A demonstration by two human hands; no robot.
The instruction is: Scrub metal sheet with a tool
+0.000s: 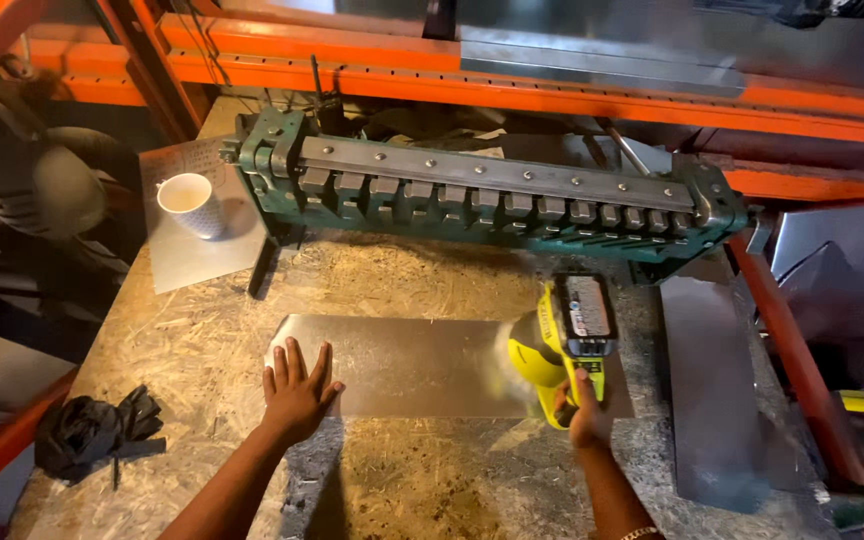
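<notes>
Under orange racking, on a chipboard table [202,340], the left hand [297,390] presses flat, fingers spread, on a metal sheet [412,365]; the right hand [587,415] grips a yellow cordless power tool [567,335] at the sheet's right end. Firm downward pressure likely steadies it. Behind: green bending brake [482,195], paper cup [190,205].

My left hand [297,385] presses flat on the metal sheet [422,365] lying on the workbench [202,330]. My right hand [587,420] grips a yellow cordless power tool [562,340] on the sheet's right end, before the green bending brake [482,195].

Power tool's [564,345] working end blurred, indistinct.
</notes>
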